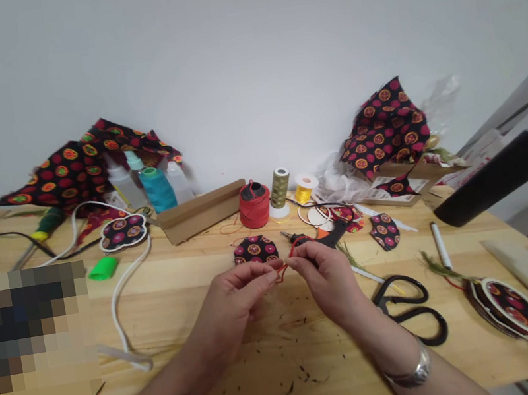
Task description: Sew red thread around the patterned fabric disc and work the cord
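My left hand point(246, 288) and my right hand point(324, 275) meet over the middle of the wooden table, fingertips almost touching. Both pinch a thin red cord point(282, 271), which loops up over the right fingers. Just behind the left fingers lies a round patterned fabric piece point(255, 249), its lower edge partly covered. Past my right hand rests a black and orange hot glue gun point(333, 234), partly hidden by the hand. Black-handled scissors point(412, 307) lie beside my right wrist. A spool of red cord point(254, 204) stands farther back.
Thread spools stand along the back, including a large teal one point(158, 189). A cardboard tray point(203, 212), a white cable point(116, 301) and a green piece point(103, 269) sit to the left. At right are stacked patterned discs point(509, 307) and a white marker point(441, 245). Dark scraps litter the front.
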`<state>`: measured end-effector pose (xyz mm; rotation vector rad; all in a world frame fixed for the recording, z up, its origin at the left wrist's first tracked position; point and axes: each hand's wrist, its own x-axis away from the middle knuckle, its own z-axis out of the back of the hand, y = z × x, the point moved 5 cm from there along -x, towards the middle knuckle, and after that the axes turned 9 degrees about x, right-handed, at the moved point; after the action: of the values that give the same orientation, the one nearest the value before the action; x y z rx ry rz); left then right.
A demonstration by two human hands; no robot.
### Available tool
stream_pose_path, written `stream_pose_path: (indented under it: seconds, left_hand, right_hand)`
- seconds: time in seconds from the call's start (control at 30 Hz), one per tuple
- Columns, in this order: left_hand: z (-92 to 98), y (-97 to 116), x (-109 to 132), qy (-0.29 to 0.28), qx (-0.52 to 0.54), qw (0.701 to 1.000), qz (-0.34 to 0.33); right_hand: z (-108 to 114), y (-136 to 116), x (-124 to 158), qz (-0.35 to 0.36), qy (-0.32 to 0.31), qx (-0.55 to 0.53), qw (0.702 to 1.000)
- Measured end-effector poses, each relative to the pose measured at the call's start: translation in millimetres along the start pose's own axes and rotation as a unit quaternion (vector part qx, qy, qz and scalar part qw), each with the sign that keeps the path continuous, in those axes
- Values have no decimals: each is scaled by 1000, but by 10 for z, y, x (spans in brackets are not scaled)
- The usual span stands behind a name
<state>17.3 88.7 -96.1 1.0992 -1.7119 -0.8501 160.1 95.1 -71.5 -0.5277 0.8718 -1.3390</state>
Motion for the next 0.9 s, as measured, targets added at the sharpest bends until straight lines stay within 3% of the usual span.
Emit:
stream_pose_path:
  seconds: [0.2,0.47,0.9]
  left_hand:
    - [-19,3,4,-21,-17,1000,-6]
    - [21,21,-23,26,-44,998,-22]
    - [-14,27,-15,0,-65,997,-28]
  right_hand:
    - [18,-19,-6,2,7,-3,1000]
    - [23,-13,-10,13,12,1,1000]
    - [24,-17,-12,8,13,-6,1000]
